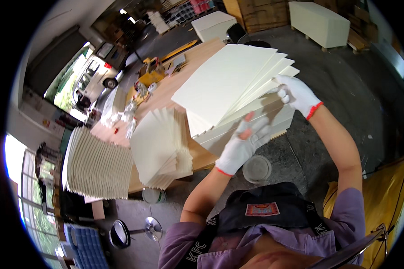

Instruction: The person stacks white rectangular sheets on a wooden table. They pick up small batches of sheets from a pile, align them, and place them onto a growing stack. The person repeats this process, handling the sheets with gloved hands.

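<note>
Fanning smooth, flat cream panels (231, 83) at upper centre, your gloved right hand (296, 94) pinches their right edge; your left hand (242, 145), fingers (256, 132) spread wide, presses below on the wooden worktop (166, 92).

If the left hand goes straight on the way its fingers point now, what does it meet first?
Most likely the fanned stack of cream boards. The left hand points up toward the stack's near edge, and its fingertips already seem to touch it, though depth is hard to judge.
</note>
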